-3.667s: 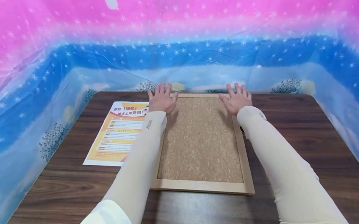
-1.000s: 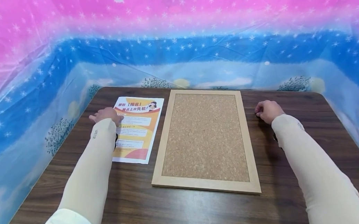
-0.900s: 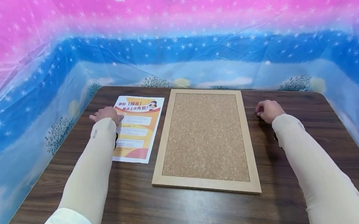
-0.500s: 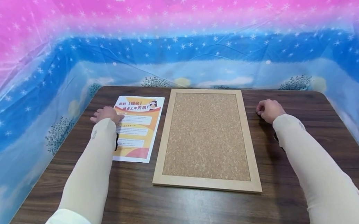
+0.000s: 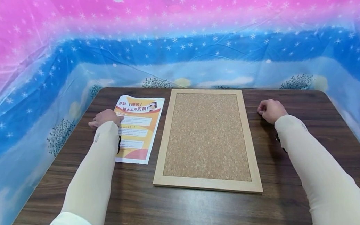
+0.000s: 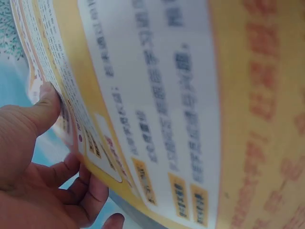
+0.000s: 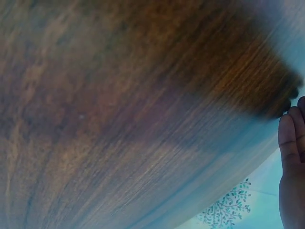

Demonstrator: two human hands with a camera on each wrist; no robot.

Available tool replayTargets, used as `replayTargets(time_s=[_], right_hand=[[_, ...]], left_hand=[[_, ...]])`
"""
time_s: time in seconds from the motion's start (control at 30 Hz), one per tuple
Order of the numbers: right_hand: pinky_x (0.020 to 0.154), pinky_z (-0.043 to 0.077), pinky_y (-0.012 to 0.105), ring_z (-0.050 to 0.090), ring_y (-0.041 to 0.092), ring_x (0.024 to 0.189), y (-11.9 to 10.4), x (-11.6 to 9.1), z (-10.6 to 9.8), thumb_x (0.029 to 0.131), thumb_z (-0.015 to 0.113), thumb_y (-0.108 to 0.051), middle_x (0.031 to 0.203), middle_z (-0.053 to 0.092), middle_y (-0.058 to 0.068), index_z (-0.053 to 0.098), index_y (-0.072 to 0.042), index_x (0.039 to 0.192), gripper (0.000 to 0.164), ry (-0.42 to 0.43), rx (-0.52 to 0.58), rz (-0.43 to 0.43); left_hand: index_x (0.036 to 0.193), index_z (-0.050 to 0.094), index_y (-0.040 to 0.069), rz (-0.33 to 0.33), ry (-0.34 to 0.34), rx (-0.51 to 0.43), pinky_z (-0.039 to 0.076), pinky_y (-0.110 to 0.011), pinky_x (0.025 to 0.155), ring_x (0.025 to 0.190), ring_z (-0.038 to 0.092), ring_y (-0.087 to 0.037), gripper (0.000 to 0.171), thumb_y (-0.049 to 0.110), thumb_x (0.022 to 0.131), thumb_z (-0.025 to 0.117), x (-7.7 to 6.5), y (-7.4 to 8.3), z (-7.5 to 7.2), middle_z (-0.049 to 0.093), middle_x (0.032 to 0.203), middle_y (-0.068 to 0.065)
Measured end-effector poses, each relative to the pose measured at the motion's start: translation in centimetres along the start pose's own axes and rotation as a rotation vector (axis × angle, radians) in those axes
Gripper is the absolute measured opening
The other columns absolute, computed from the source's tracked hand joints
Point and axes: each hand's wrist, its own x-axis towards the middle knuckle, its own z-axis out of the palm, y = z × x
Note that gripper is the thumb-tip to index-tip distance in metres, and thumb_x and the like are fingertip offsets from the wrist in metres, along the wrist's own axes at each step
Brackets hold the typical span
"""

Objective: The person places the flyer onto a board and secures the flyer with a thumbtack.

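Note:
A printed flyer point(image 5: 138, 132) in orange, yellow and white lies left of the board. My left hand point(image 5: 105, 117) is at its left edge. In the left wrist view that hand pinches the flyer's edge, thumb point(image 6: 46, 102) on the printed face and fingers curled beneath, and the paper point(image 6: 157, 95) bows up. My right hand point(image 5: 272, 111) rests by the table's back right with loosely curled fingers and nothing in them. Only part of it shows in the right wrist view, fingers point(image 7: 288, 138) near the wood. Between the hands lies a cork board point(image 5: 209, 135) with a pale wooden frame.
The dark wood-grain table point(image 5: 185, 214) carries the board and flyer. A pink and blue patterned cloth point(image 5: 184, 46) surrounds its back and sides. The board's far end lies near the table's back edge.
Both hands have left the board's top corners, the left for the flyer's edge, the right for the table. Over the last half second the flyer's upper left edge has lifted slightly.

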Motion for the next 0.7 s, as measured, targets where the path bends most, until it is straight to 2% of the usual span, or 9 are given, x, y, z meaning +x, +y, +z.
replayTargets(time_s=[0.13,0.3,0.43,0.53,0.6,0.67,0.7], right_hand=[[0.067,0.041,0.044,0.050,0.030,0.072,0.0,0.0,0.0,0.087,0.054,0.002,0.081,0.057,0.015,0.061,-0.001,0.086,0.008,0.004,-0.001,-0.001],[0.068,0.041,0.044,0.050,0.031,0.072,0.0,-0.1,-0.1,0.087,0.053,0.002,0.080,0.057,0.015,0.061,-0.001,0.085,0.008,0.012,-0.004,-0.007],[0.068,0.040,0.044,0.050,0.031,0.072,-0.1,-0.2,-0.1,0.087,0.053,0.002,0.079,0.057,0.015,0.060,-0.001,0.085,0.008,0.022,-0.001,-0.007],[0.068,0.040,0.044,0.050,0.031,0.072,-0.1,-0.2,-0.1,0.086,0.053,0.002,0.079,0.057,0.015,0.060,-0.001,0.084,0.008,0.027,0.002,-0.008],[0.067,0.040,0.044,0.050,0.031,0.072,-0.2,-0.2,0.0,0.086,0.052,0.002,0.079,0.057,0.015,0.060,-0.001,0.084,0.008,0.027,0.001,-0.008],[0.068,0.040,0.044,0.050,0.031,0.072,-0.1,-0.2,0.1,0.086,0.052,0.003,0.079,0.056,0.014,0.060,-0.001,0.084,0.009,0.026,-0.001,-0.009],[0.068,0.040,0.044,0.050,0.031,0.072,-0.1,-0.2,0.1,0.086,0.052,0.003,0.079,0.056,0.014,0.060,-0.001,0.084,0.009,0.026,-0.001,-0.009]], left_hand=[[0.111,0.058,-0.006,0.036,-0.004,-0.018,0.023,-0.065,0.091,0.109,0.045,-0.050,0.054,0.044,0.093,0.054,-0.3,-0.2,-0.1,0.053,0.113,-0.031],[0.100,0.062,-0.006,0.112,0.004,-0.060,0.016,-0.070,0.096,0.106,0.051,-0.048,0.052,0.045,0.090,0.058,-0.5,-0.7,-0.4,0.060,0.100,-0.025],[0.098,0.062,-0.006,0.158,-0.053,-0.113,0.014,-0.072,0.097,0.109,0.050,-0.047,0.050,0.043,0.093,0.054,-0.7,-1.3,-0.8,0.061,0.096,-0.023],[0.103,0.060,-0.009,0.178,-0.123,-0.171,0.033,-0.062,0.093,0.099,0.056,-0.042,0.043,0.032,0.098,0.047,-0.8,-1.8,-1.1,0.060,0.096,-0.023],[0.103,0.059,-0.010,0.190,-0.153,-0.194,0.045,-0.050,0.081,0.087,0.058,-0.035,0.038,0.025,0.099,0.042,-0.9,-2.1,-1.4,0.059,0.095,-0.023],[0.106,0.055,-0.010,0.203,-0.169,-0.230,0.047,-0.041,0.068,0.080,0.058,-0.032,0.035,0.020,0.099,0.038,-1.0,-2.4,-1.5,0.058,0.096,-0.024],[0.107,0.054,-0.009,0.212,-0.165,-0.249,0.047,-0.039,0.066,0.080,0.058,-0.031,0.034,0.020,0.100,0.036,-1.1,-2.6,-1.6,0.057,0.097,-0.024]])
